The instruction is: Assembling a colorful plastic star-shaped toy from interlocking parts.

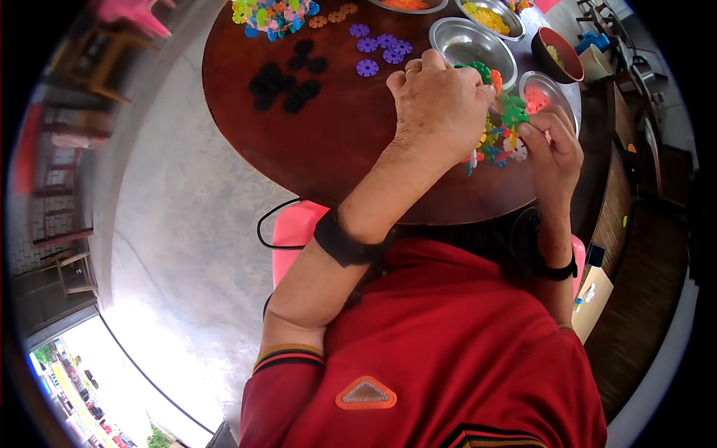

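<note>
Construction of a multicoloured disc cluster (491, 142) is being carried out over the near right part of the round brown desk (336, 142), directly in front of the body; whether the lower end is being supported by the surface cannot be told. The upper portion is apparently being gripped by the left hand (441, 104), whose fingers are being held curled, with their tips partly hidden. A green disc (514, 110) at the side is being pinched between thumb and fingers by the right hand (556, 145), just above a white disc (515, 148). A joining or adjusting step is judged to be in progress. Discs of several colours are already being held together in one body; an irregular outline is being presented toward the top, so an intermediate stage is being inferred. A larger multicoloured cluster (275, 16), possibly a completed unit, is being displayed toward the far left edge. Loose stock is still being stored unjoined: black discs (287, 84), purple discs (387, 40) and orange discs (336, 16) are being grouped by colour on the surface, while yellow pieces (484, 18) and pink-red pieces (535, 97) are being contained in metal bowls (463, 45). The number of discs still required is not being shown.
</note>
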`<state>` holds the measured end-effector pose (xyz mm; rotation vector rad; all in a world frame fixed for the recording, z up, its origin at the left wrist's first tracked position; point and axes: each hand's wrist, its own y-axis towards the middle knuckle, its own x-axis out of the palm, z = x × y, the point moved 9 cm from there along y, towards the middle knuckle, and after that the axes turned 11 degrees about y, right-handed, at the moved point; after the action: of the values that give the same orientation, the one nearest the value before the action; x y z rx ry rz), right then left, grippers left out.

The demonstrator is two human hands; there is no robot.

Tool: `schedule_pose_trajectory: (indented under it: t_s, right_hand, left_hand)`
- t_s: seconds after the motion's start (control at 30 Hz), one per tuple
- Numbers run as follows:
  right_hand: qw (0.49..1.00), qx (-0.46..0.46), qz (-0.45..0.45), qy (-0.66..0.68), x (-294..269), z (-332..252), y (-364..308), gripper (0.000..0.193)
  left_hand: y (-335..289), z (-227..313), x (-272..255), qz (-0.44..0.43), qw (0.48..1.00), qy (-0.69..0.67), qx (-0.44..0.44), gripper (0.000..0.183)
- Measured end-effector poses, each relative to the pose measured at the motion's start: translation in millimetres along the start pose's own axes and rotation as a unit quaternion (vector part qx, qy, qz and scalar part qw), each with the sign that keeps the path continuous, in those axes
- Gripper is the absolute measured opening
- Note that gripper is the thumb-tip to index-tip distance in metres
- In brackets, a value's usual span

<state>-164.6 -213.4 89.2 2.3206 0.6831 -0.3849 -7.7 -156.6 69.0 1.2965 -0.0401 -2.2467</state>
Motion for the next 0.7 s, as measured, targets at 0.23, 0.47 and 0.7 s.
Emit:
schedule_pose_trajectory:
  t_s: [0.23, 0.47, 0.7]
  right_hand:
    - [0.999, 0.023, 0.013, 0.036, -6.1, 8.3, -2.9, 0.008]
    - [0.999, 0.01, 0.006, 0.032, -5.3, 4.9, -2.7, 0.008]
    - [1.0, 0.01, 0.003, 0.028, -6.4, 6.5, -3.1, 0.008]
  left_hand:
    - [-5.4, -0.5, -2.9, 0.047, 0.998, -0.033, 0.014, 0.026]
    - [-2.6, -3.4, -0.5, 0.026, 0.999, -0.036, 0.0, 0.023]
    - [-2.6, -3.3, -0.3, 0.024, 0.999, -0.035, -0.002, 0.023]
